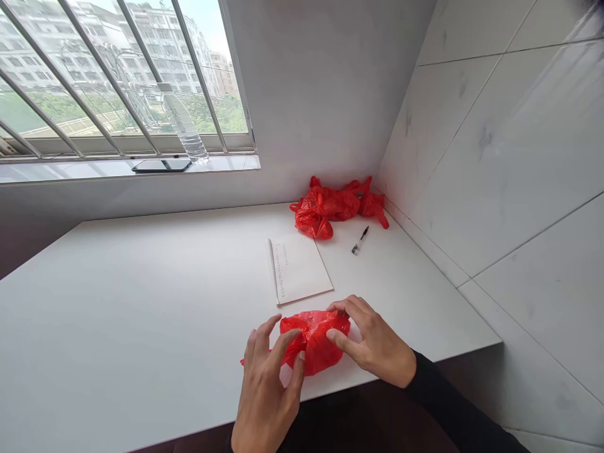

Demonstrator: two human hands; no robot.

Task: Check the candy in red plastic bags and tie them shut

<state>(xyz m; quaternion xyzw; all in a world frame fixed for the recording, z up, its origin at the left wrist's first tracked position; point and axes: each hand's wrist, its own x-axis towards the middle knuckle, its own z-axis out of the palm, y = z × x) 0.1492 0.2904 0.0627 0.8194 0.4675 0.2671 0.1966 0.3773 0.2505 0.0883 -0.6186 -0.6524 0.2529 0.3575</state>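
Observation:
A crumpled red plastic bag lies bunched at the front edge of the white table, between my two hands. My left hand is at its left side, fingers spread and curved, with the index finger and thumb over the near left part of the bag. Around the bag's right end is my right hand, fingertips on the far side and thumb on the near side. What the bag contains, if anything, cannot be seen.
Beyond the bag lies a white booklet with print along its left side. A black-capped pen rests to its right. More red plastic bags are heaped in the back corner. A water bottle and a phone occupy the windowsill.

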